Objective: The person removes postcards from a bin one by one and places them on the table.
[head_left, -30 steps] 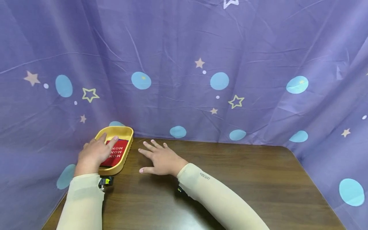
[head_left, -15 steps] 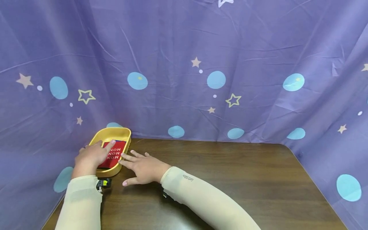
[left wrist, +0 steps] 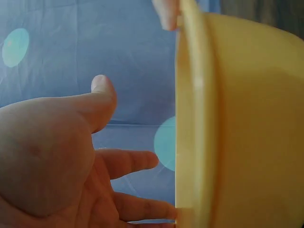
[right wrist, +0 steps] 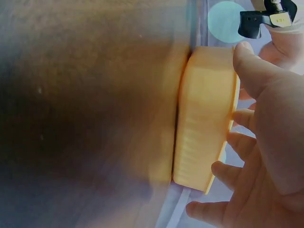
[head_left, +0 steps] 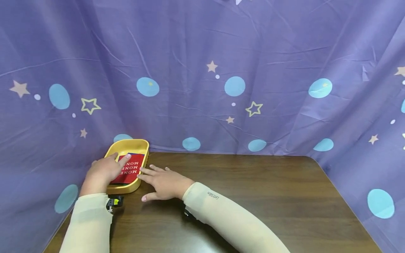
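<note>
A yellow tray [head_left: 124,189] with rounded corners stands at the table's far left corner in the head view. Inside it lies a flat red piece [head_left: 128,178] with white lettering, upside down from here, over something dark blue. My left hand [head_left: 102,172] reaches over the tray's left side with thumb and fingers extended; in the left wrist view its fingertips come right up to the rim. My right hand [head_left: 167,184], fingers spread, has its fingertips right at the tray's right rim. The right wrist view shows these fingers [right wrist: 242,142] along the tray's upper edge.
A brown wooden table [head_left: 269,203] extends to the right. Behind it and on both sides hangs a purple curtain [head_left: 190,52] with stars and blue ovals, close against the tray. Small black camera mounts [head_left: 115,201] sit at the wrists.
My right hand has moved left to the tray's right rim. Over the last half second the tray and its contents have shifted a little to the right, with both hands beside it.
</note>
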Available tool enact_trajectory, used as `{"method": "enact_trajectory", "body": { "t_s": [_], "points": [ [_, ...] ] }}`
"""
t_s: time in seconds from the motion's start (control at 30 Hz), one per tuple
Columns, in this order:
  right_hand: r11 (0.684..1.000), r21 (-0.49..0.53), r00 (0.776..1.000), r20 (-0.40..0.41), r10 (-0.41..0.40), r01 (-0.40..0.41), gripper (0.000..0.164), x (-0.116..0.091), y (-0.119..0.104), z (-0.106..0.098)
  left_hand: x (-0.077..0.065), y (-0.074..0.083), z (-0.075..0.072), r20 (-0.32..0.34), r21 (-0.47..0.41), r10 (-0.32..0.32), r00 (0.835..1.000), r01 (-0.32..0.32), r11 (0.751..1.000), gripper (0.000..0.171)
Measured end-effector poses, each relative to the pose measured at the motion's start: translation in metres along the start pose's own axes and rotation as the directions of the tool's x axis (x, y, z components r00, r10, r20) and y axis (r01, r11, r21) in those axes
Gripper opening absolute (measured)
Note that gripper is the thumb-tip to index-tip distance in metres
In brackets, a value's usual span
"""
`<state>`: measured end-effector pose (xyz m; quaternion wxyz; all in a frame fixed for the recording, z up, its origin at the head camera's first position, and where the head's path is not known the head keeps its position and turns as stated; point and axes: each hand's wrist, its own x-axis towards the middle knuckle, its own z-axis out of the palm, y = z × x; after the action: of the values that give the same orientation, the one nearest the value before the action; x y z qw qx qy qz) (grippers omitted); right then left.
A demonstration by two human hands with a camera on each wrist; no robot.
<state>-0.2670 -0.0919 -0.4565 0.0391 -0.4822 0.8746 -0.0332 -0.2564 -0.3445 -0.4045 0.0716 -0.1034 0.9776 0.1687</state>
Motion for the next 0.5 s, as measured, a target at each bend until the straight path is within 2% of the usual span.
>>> {"method": "enact_trajectory", "body": {
  "t_s": [0.13,0.23,0.37,0.5],
  "points": [
    [1.0,0.02,1.0,-0.018,-0.018,0.019,0.083,-0.004,0.007,-0.005,0.0,0.002,0.0,-0.008,-0.014,0.042,0.999,-0.042,0.999,0.112],
    [0.998,0.055,0.999,-0.05,-0.019,0.021,0.077,-0.01,0.015,-0.01,0.0,0.006,-0.001,-0.031,-0.004,0.105,0.994,-0.105,0.994,0.106],
    [0.994,0.111,0.995,-0.102,-0.01,0.021,0.069,-0.024,0.026,-0.013,0.001,0.018,0.003,-0.048,-0.024,0.152,0.987,-0.154,0.988,0.098],
    [0.988,0.147,0.987,-0.163,-0.012,0.036,0.061,-0.043,0.041,-0.01,0.002,0.034,0.012,-0.081,-0.027,0.195,0.978,-0.197,0.98,0.088]
  ]
}}
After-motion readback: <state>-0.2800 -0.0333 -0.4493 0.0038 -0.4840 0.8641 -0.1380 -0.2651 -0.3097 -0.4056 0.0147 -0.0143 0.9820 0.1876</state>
